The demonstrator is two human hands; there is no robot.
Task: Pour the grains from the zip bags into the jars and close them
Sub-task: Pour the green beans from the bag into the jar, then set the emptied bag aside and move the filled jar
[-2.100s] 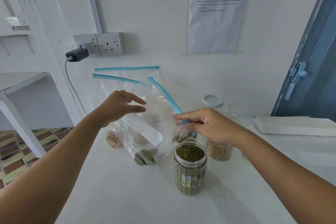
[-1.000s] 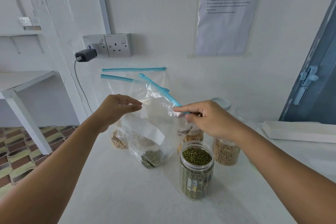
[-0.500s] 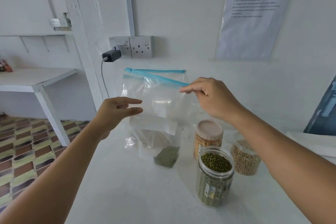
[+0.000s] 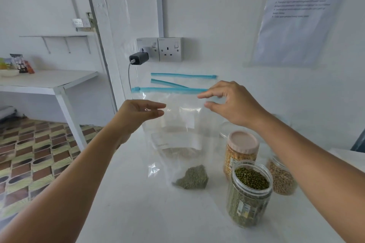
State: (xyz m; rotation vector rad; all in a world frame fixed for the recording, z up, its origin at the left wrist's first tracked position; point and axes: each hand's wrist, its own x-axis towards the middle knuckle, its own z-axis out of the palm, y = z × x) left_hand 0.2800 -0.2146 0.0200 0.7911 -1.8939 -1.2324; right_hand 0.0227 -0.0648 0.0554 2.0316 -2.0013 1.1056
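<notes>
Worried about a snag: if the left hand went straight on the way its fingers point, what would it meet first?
Probably the front zip bag: the left hand points right, fingertips already at its film. Depth is unclear.

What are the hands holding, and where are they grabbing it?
The right hand pinches the zip bag by its blue zip strip's right end. The left hand pinches the clear plastic below it.

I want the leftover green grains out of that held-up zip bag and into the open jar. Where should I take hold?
Pinch the bottom corner beside the green grains from below; they pile there, while the right hand already holds the blue zip strip.
</notes>
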